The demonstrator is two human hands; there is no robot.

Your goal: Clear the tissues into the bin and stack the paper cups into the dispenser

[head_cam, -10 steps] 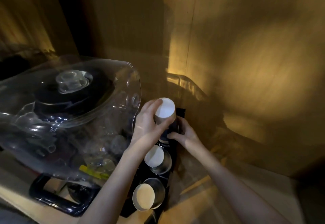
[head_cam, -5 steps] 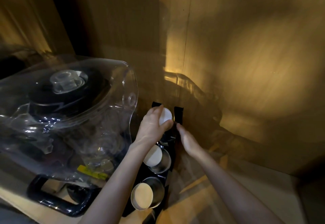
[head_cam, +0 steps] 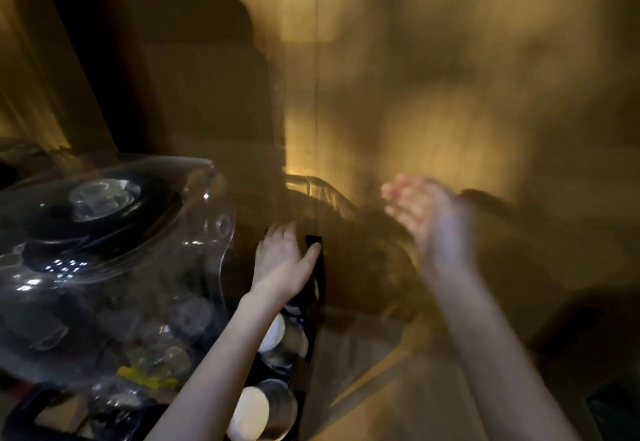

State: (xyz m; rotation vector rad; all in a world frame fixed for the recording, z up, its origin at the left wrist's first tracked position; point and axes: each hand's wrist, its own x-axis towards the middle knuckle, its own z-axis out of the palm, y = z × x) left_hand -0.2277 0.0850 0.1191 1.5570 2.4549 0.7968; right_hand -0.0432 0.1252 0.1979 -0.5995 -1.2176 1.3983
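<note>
Two hands, left grip (head_cam: 282, 262) flat on the dispenser (head_cam: 313, 302) top, cup hidden beneath, right grip (head_cam: 427, 212) spread, empty

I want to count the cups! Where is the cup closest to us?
In the head view, the nearest paper cup lies at the bottom centre, in the black dispenser's lowest slot, just right of the left forearm and below another cup.

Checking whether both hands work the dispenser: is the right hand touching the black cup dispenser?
Apart. The head view shows the right hand raised, open and blurred, with bare wooden wall between it and the black cup dispenser.
</note>
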